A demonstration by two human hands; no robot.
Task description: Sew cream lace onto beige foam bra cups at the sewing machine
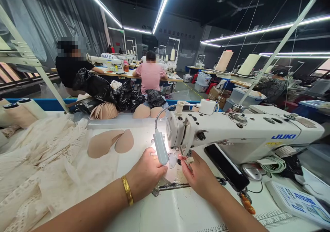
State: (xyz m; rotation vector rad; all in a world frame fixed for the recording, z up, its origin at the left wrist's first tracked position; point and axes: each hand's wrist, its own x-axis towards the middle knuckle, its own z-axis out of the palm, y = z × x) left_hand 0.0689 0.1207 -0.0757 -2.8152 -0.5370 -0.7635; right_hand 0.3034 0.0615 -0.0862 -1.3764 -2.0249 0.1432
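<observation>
A white sewing machine (239, 130) stands on the table, its needle area lit by a small grey lamp (160, 147). Left of the needle, my left hand (145, 171) has its fingers closed at a pale pink fabric piece (170, 175), with the lamp hiding part of the fingers. On the other side, my right hand (198, 173) has thumb and fingertips pinched together beside the presser foot; what they hold is too small to tell. Beige foam cups (103, 143) lie to the left on pale fabric.
Cream lace fabric (48, 170) covers the left of the table. Stacked cups (104, 111) and black plastic bags (98, 87) sit behind. A black phone (227, 166), a white box (299, 199) and thread cones (31, 109) lie around. Two people sit at machines ahead.
</observation>
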